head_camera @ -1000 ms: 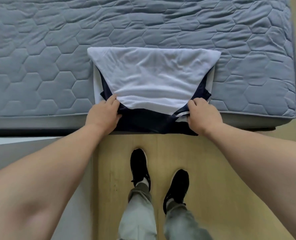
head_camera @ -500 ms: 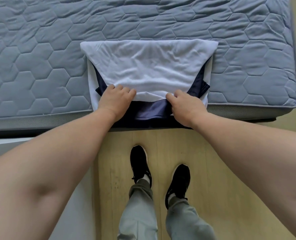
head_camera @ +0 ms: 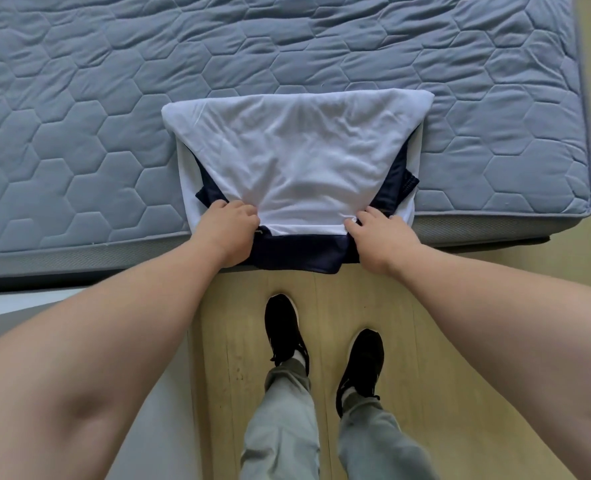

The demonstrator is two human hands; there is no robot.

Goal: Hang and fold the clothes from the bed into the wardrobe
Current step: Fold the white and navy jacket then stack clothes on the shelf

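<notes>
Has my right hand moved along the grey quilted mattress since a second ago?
Yes. The right hand has slid left along the mattress's near edge, away from its right corner, gripping the white and navy shirt.

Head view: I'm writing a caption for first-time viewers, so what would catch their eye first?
The half-folded white and navy garment lies at the near edge of the grey quilted mattress, bright against it. The left hand and right hand grip its white fold at the near corners. Below, black shoes stand on the wooden floor.

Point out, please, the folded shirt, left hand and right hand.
folded shirt [head_camera: 297, 161], head view, white top panel.
left hand [head_camera: 230, 233], head view, back of hand.
right hand [head_camera: 382, 237], head view, back of hand.
</notes>
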